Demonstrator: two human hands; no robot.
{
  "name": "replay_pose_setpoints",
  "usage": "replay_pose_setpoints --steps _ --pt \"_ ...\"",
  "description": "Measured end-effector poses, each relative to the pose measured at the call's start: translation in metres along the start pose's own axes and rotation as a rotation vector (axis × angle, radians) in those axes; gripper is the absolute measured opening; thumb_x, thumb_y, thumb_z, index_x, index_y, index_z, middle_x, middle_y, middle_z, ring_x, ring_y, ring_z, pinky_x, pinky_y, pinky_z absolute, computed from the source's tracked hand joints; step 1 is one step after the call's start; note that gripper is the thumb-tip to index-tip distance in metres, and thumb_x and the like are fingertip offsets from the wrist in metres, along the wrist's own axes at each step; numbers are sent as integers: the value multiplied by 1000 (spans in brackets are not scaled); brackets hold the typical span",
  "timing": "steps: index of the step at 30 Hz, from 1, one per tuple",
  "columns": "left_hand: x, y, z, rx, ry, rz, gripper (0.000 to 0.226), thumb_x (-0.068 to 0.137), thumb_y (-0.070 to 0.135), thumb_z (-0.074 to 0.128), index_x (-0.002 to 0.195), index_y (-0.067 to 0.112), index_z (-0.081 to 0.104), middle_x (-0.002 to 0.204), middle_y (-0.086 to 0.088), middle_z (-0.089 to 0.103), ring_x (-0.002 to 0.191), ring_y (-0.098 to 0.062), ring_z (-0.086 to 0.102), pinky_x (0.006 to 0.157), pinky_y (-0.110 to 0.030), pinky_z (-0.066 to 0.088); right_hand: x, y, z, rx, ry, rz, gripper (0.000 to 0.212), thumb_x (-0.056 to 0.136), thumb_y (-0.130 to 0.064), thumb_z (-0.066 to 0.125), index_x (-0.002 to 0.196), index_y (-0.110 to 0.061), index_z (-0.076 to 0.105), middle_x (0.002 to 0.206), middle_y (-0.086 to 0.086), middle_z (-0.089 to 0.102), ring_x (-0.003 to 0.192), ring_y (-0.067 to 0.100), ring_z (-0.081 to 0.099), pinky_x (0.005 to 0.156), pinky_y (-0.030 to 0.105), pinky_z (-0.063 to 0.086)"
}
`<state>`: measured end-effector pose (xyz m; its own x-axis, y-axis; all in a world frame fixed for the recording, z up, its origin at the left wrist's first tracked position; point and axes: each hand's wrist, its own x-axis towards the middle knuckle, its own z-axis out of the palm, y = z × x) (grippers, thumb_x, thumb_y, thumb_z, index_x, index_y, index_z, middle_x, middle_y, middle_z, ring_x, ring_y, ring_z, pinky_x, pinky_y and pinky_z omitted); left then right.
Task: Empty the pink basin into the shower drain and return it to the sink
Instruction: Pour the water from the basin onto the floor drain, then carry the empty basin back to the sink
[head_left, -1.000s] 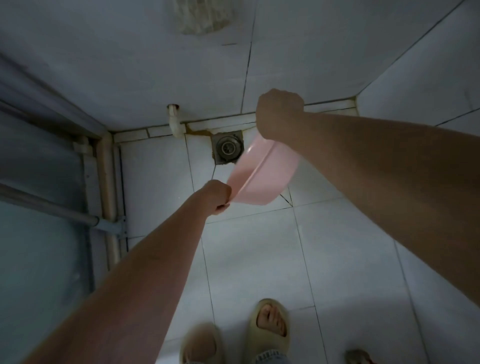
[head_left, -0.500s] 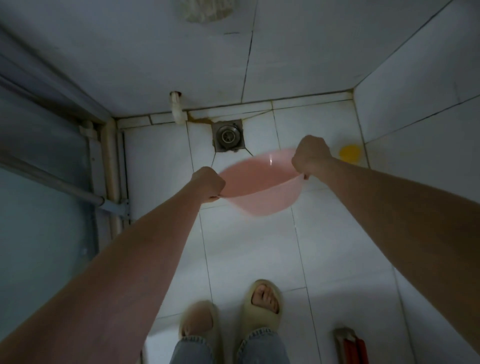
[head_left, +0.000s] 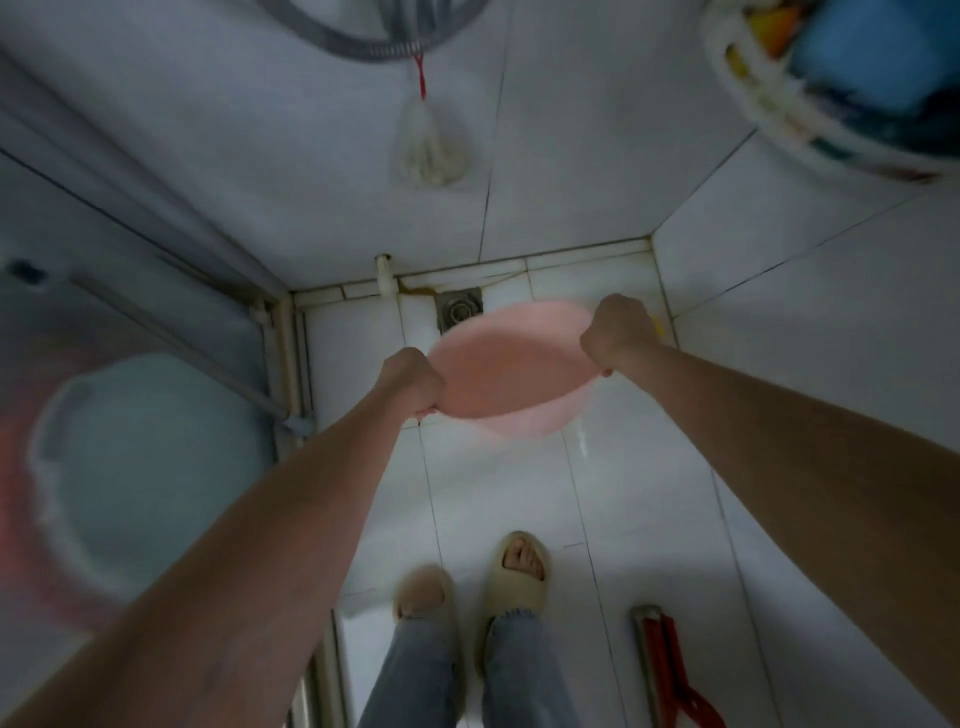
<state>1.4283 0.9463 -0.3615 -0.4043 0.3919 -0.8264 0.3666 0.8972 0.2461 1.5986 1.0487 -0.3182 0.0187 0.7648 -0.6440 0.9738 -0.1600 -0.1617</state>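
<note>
Pink basin (head_left: 511, 371) held level above tiled floor (head_left: 498, 499), left hand (head_left: 413, 382) and right hand (head_left: 615, 332) fisted on opposite rims. Drain (head_left: 460, 306) just beyond, partly hidden.

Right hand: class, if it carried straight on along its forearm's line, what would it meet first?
Probably the back wall near its foot; the right hand, gripping the pink basin, points up-left past the drain. Depth is unclear.
</note>
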Motion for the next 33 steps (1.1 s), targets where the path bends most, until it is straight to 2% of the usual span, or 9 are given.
replay_pose_setpoints --steps 3,5,9,13,17,21,24,29,33 --pt "-62 3 -35 38 176 102 27 87 3 53 111 -8 61 111 -24 68 103 -38 66 71 -35 48 -58 0 -33 65 73 -14 34 86 1 51 119 9 51 116 26 63 105 38 64 74 34 51" --pt "-112 5 -64 49 284 187 31 90 8 51 118 -4 55 120 -22 65 111 -39 62 82 -39 49 -104 3 -58 69 86 -46 37 87 -3 50 122 5 44 122 25 59 110 40 60 80 38 51" --pt "-188 2 -105 151 385 325 33 91 17 55 121 2 53 122 -22 63 115 -40 59 86 -41 48 -166 16 -95 144 144 -119 18 86 -5 50 103 -3 52 100 21 61 96 35 61 64 29 38" --pt "-228 -13 -120 200 318 294 35 86 30 59 116 12 60 121 -13 66 112 -34 62 88 -39 50 -206 24 -132 5 306 -398 12 88 -10 49 96 -2 54 81 23 63 74 36 62 61 35 47" --pt "-254 -21 -136 340 280 301 36 89 24 53 119 5 59 123 -17 63 112 -35 61 90 -41 50 -232 20 -174 -459 447 -583 23 89 -11 50 110 -2 58 112 20 63 79 37 67 68 38 52" --pt "-269 -16 -155 586 263 358 33 89 23 51 114 4 60 119 -17 64 109 -35 62 89 -43 53 -249 13 -202 -893 433 -709 36 81 -3 62 116 0 53 153 26 25 66 35 68 54 35 49" --pt "-282 -8 -169 671 273 408 31 89 20 49 114 5 58 118 -16 63 108 -34 62 88 -42 52 -265 7 -222 -1011 486 -799 28 86 -1 55 113 1 53 157 26 14 57 32 62 50 33 44" --pt "-295 6 -183 742 288 415 28 90 19 48 111 4 59 114 -17 63 106 -35 62 78 -36 45 -262 2 -236 -994 563 -777 28 80 0 63 107 4 56 153 28 24 50 32 59 46 31 51" --pt "-293 6 -183 755 262 431 17 90 18 48 95 4 57 94 -15 60 82 -27 56 73 -35 45 -260 9 -240 -1017 536 -733 34 70 3 72 102 6 59 149 28 34 45 30 58 43 26 39"
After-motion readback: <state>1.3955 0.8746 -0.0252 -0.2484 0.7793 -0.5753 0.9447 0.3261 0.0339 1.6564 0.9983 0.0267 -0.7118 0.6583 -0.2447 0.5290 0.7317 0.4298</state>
